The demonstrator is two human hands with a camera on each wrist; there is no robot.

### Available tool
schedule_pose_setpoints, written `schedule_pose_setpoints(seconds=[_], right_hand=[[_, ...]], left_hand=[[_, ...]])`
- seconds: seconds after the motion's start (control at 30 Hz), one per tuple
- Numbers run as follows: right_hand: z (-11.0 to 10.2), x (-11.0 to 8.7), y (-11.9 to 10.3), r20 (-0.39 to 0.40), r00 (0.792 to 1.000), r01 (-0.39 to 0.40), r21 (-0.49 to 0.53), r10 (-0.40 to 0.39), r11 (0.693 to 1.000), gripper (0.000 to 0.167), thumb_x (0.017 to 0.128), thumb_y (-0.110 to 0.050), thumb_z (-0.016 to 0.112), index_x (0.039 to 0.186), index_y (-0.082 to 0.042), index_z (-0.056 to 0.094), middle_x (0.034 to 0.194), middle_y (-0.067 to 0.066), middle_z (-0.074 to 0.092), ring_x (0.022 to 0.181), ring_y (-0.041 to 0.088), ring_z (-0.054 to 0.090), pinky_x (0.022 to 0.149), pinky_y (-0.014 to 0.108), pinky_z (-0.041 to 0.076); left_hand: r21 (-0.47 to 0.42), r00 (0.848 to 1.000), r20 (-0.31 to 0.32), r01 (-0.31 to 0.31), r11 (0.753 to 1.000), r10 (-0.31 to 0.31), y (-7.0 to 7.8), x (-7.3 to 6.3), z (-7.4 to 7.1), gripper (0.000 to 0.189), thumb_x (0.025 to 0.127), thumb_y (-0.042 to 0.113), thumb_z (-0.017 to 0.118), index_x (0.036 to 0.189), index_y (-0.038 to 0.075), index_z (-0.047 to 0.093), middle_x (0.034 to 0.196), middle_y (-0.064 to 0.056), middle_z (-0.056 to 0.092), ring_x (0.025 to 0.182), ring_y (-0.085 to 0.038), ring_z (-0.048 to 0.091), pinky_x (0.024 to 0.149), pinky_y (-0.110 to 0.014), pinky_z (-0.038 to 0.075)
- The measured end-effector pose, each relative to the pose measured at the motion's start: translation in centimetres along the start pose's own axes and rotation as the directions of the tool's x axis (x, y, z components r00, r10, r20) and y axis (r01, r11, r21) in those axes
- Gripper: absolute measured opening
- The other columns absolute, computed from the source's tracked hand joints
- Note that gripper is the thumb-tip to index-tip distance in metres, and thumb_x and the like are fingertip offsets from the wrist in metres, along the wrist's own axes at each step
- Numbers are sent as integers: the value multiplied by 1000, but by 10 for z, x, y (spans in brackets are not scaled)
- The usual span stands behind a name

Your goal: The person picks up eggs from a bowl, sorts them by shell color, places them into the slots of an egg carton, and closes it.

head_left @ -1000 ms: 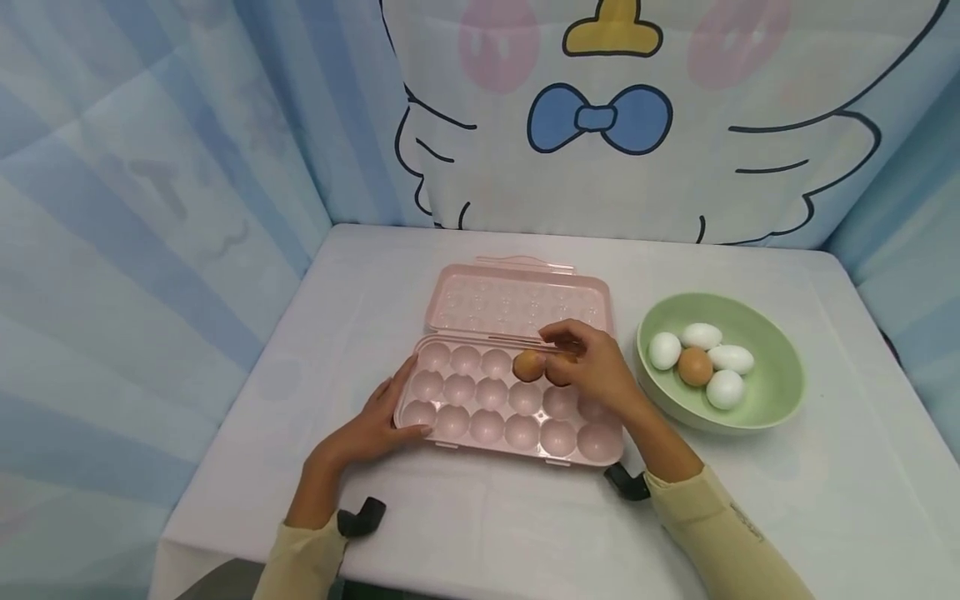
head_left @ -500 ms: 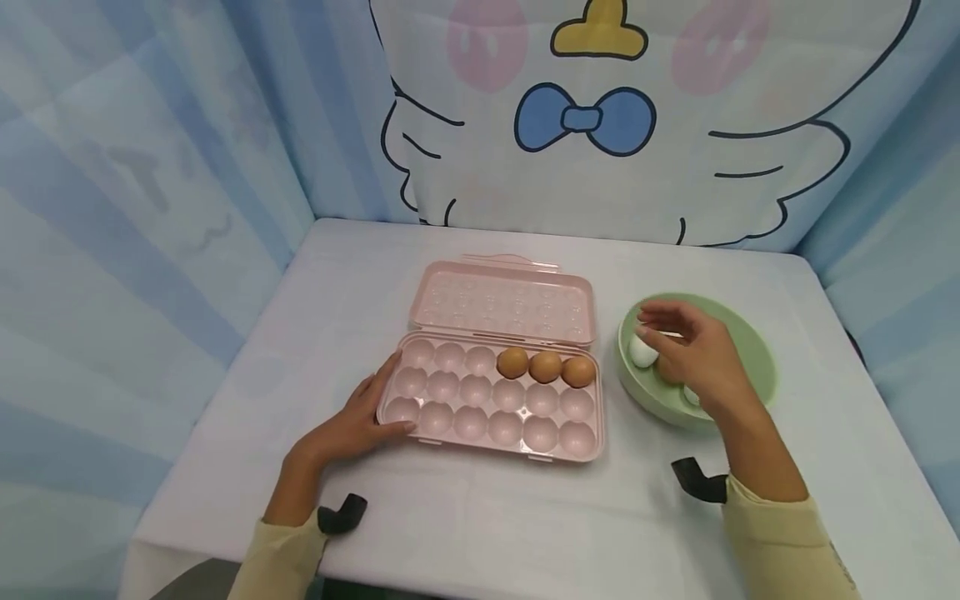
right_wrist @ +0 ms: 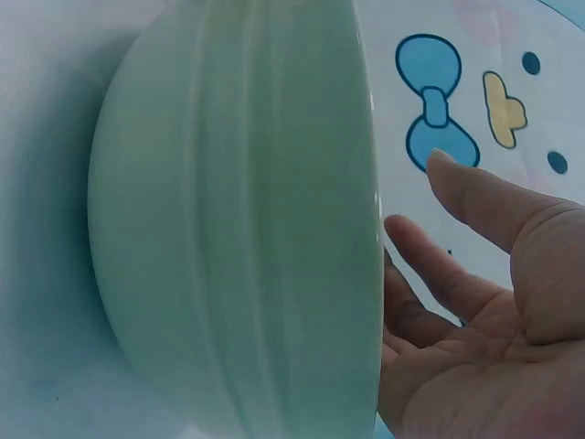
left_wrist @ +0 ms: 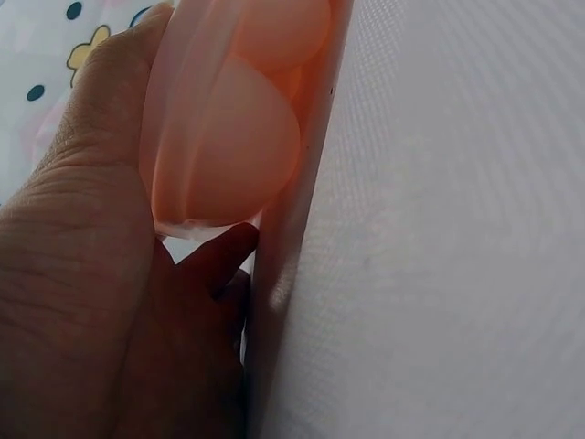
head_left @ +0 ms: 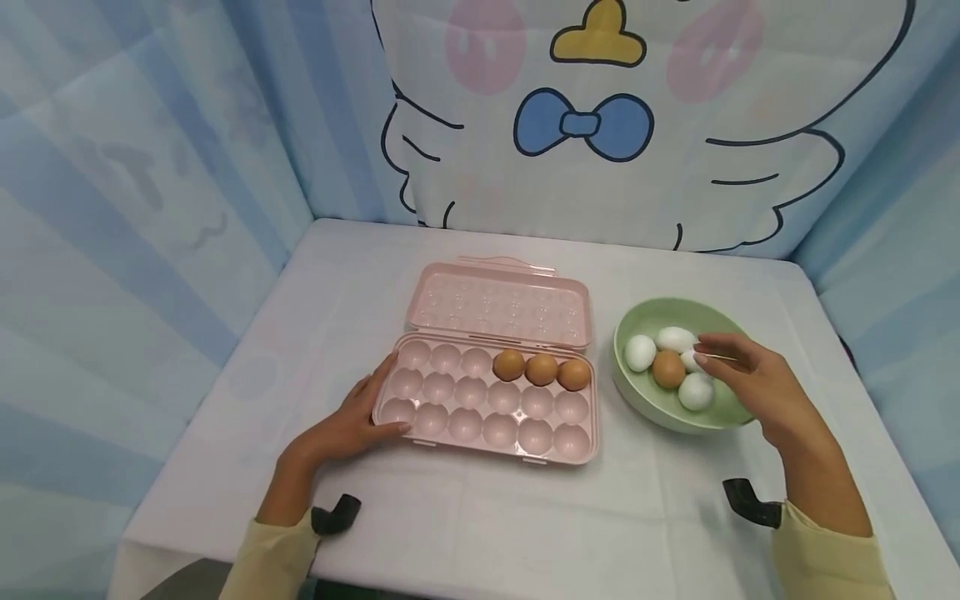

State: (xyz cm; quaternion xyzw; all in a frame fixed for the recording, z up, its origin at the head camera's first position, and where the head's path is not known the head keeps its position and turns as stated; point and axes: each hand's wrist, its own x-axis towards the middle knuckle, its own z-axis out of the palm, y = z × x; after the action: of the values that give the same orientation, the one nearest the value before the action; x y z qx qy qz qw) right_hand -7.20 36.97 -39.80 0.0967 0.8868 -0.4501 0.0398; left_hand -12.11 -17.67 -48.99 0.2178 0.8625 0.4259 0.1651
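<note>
A pink egg box lies with its lid folded back. Three brown eggs fill the right half of its back row. My left hand grips the box's left end, thumb at the front corner and fingers along the side; the left wrist view shows the hand against the box's clear pink wall. To the right stands a green bowl with several white eggs and one brown egg. Over its right side hovers my right hand, thumb and fingers apart, holding nothing.
A white cloth covers the table. Behind it hangs a curtain with a cartoon print, and blue striped curtains close off the sides. Black wrist mounts jut from both sleeves.
My right hand has left the brown eggs in the box and moved right, over the bowl, then on to its right side. The left hand has stayed on the box.
</note>
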Motion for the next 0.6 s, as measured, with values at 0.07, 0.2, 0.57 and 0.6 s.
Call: schedule_pose_setpoints(seconds=[0.07, 0.2, 0.57, 0.6], right_hand=[[-1, -1, 3, -4, 1000, 15, -15, -15, 1000, 67, 102, -48, 63, 154, -8, 47, 145, 7, 55, 138, 35, 47, 104, 47, 38], [-2, 1, 5, 19, 998, 58, -18, -58, 998, 67, 102, -41, 67, 155, -6, 45, 142, 2, 58, 127, 9, 54, 103, 34, 39], [8, 20, 3, 135, 981, 133, 42, -137, 990, 61, 100, -20, 73, 148, 8, 47, 142, 28, 55, 111, 1, 63, 88, 11, 44], [10, 20, 1, 141, 981, 132, 30, -135, 991, 61, 100, -21, 73, 147, 8, 48, 142, 28, 55, 114, 8, 64, 88, 12, 44]], left_hand=[[3, 1000, 5, 4, 1000, -4, 0, 1, -1, 110, 93, 41, 76, 168, 21, -2, 172, -15, 7, 155, -42, 4, 120, -63, 4], [11, 1000, 6, 26, 1000, -26, -1, 0, -3, 110, 93, 44, 76, 168, 24, -2, 172, -14, 6, 154, -45, 3, 117, -68, 8], [14, 999, 8, 33, 999, -33, -3, 1, -2, 109, 93, 44, 76, 168, 24, -2, 172, -15, 7, 153, -45, 8, 115, -71, 13], [12, 999, 10, 32, 999, -32, -3, 0, -1, 109, 93, 44, 75, 168, 24, -2, 172, -15, 7, 153, -45, 8, 115, -71, 13]])
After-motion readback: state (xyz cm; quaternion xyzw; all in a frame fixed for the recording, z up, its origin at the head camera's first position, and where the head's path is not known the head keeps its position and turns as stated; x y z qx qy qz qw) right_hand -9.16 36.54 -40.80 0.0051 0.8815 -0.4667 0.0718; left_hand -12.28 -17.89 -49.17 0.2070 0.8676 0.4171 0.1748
